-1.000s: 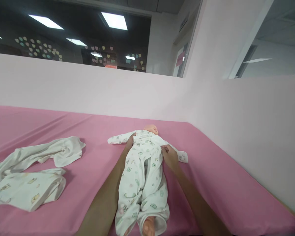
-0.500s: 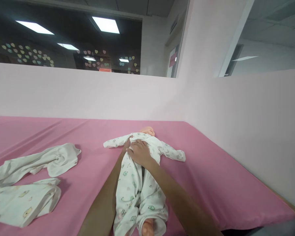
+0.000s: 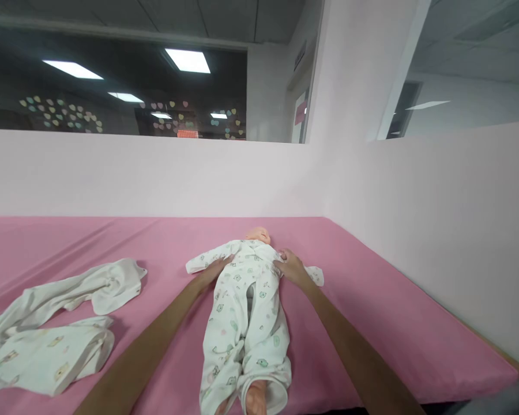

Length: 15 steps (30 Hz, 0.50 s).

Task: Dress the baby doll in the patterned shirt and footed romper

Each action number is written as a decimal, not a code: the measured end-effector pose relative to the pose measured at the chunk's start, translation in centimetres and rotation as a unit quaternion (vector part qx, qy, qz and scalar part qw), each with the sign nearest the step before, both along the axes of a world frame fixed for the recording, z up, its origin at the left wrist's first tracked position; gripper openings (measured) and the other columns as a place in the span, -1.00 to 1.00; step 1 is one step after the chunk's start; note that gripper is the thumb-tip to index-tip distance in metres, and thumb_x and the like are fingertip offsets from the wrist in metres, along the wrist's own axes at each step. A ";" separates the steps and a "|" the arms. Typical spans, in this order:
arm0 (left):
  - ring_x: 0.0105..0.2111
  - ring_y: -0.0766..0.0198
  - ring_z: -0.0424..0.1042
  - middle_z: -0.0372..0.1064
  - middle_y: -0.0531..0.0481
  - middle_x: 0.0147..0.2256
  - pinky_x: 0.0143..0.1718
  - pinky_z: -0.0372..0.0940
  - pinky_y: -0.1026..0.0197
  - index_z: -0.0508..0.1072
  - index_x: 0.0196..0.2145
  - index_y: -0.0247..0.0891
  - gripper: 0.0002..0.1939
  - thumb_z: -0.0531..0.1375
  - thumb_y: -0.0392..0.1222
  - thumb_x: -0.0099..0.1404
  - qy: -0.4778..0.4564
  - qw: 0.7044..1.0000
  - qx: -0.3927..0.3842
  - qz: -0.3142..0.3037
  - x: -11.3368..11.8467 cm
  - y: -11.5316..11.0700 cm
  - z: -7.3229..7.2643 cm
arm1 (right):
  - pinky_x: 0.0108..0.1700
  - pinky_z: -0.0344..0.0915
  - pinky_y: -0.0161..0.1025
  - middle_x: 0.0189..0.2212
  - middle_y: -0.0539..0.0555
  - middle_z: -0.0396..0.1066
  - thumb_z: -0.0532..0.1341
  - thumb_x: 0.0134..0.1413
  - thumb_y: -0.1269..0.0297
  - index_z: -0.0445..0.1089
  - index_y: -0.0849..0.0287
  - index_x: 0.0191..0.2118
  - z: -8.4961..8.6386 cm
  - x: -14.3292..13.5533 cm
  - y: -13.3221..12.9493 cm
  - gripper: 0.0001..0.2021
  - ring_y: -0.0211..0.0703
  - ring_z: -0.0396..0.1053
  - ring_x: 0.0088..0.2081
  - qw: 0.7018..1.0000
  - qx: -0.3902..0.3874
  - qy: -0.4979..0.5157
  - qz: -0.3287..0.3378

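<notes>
A baby doll lies on its back on a pink-covered padded surface, its head [image 3: 258, 234] at the far end and its feet toward me. It wears a white printed top [image 3: 253, 259] and matching trousers [image 3: 263, 328]; a bare foot [image 3: 256, 397] sticks out of one leg. At the left side of the doll's waist, my left hand [image 3: 218, 270] is closed on the top's edge, fingertips partly hidden. My right hand [image 3: 292, 266] pinches the cloth on the opposite side, near the sleeve [image 3: 315, 275].
To the left lie a crumpled white garment [image 3: 116, 285] and a folded printed cloth [image 3: 56, 354]. A pale wall [image 3: 155, 178] with windows borders the pink surface [image 3: 363, 323] at the back, and another wall [image 3: 458, 230] runs along the right.
My right hand has moved from the middle of the doll's belly to its right side. My left hand has come out to the left side. The top now lies flatter over the waist.
</notes>
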State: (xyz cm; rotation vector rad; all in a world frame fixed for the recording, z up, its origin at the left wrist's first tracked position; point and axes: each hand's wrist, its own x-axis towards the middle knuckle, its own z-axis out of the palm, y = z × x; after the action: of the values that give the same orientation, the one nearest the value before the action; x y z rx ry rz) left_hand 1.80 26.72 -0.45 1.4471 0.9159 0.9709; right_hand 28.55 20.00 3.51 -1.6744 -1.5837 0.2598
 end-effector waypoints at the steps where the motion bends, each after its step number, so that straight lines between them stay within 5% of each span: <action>1: -0.23 0.06 0.43 0.48 -0.16 -0.29 -0.18 0.28 0.11 0.46 -0.28 -0.27 -0.54 0.21 0.22 0.16 0.060 0.997 0.039 0.016 -0.3 -0.3 0.2 | -0.27 0.15 -0.34 -0.34 0.03 0.40 0.12 -0.04 0.21 0.41 0.23 -0.20 -0.3 0.3 0.0 -0.71 -0.25 0.29 -0.33 1.000 -0.001 0.009 0.004; 6: -0.47 0.25 0.28 0.32 0.07 -0.49 -0.40 0.17 0.22 0.30 -0.47 -0.21 -0.59 0.08 0.21 0.24 0.184 0.958 0.182 0.123 -0.9 -1.2 1.2 | -0.35 0.05 -0.36 -0.44 0.00 0.34 0.04 0.04 0.18 0.31 0.24 -0.37 -1.1 -0.1 -0.7 -0.77 -0.29 0.21 -0.40 0.996 0.055 0.046 -0.044; 11: -0.34 0.19 0.37 0.42 0.04 -0.38 -0.27 0.21 0.19 0.38 -0.35 -0.18 -0.70 -0.04 0.01 0.33 0.221 0.928 0.244 0.172 -2.5 -3.0 1.5 | -0.17 0.10 -0.29 -0.29 0.06 0.36 0.01 0.15 0.16 0.29 0.23 -0.29 -1.6 -0.2 -3.9 -0.76 -0.21 0.23 -0.22 0.988 0.128 0.044 -0.078; 15: -0.21 0.10 0.39 0.46 -0.05 -0.24 -0.18 0.21 0.10 0.41 -0.29 -0.18 -0.71 -0.05 -0.03 0.34 0.338 0.860 0.340 0.172 -4.0 -5.4 0.6 | -0.11 0.05 -0.26 -0.37 0.03 0.32 0.05 0.14 0.25 0.28 0.23 -0.37 -3.1 -0.3 -6.6 -0.83 -0.21 0.19 -0.25 0.985 0.163 -0.034 -0.040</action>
State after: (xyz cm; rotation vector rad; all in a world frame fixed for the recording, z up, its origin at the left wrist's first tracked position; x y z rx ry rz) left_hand -2.17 21.31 0.13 2.3745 1.4663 1.1260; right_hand 28.29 13.45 0.40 -1.4973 -1.5103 -0.0957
